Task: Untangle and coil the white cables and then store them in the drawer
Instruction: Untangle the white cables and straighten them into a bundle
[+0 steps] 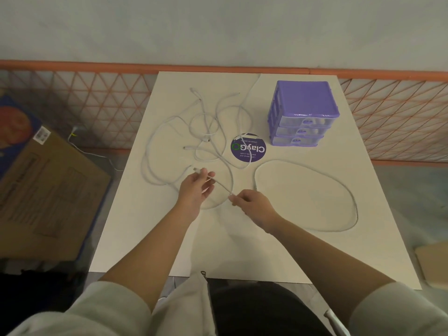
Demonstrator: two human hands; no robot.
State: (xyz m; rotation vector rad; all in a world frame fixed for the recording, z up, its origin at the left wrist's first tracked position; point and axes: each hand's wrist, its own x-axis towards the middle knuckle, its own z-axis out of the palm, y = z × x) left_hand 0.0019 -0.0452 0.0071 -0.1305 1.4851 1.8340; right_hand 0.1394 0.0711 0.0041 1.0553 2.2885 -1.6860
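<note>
Nearest the front edge of the bench (218,251), both hands work one short stretch of white cable. The right hand (252,204) is closed in a pinch on the cable (221,186) just beside its fingertips, and the left hand (197,187) grips the same strand a little farther in, thumb and fingers loosely curled, with the plug end (196,169) poking out past them. The span between the two hands looks taut and lifted off the surface.

The step in hand appears to be freeing this one cable and starting its coil. To do it well, I would keep the left hand as the anchor on the plug end and let the right feed length toward it in even loops, pulling gently so that crossings in the pile slide apart rather than tighten.

Toward the right edge lies a separate cable in one wide open loop (349,190), apparently already untangled but not coiled. Past the hands, in the middle and left of the bench, sits the tangle of cables (206,127), several strands crossing, one running over a round purple sticker (248,149).

At the far right corner stands the purple drawer unit (303,112), its three drawers all closed, so one needs opening before storage.
</note>
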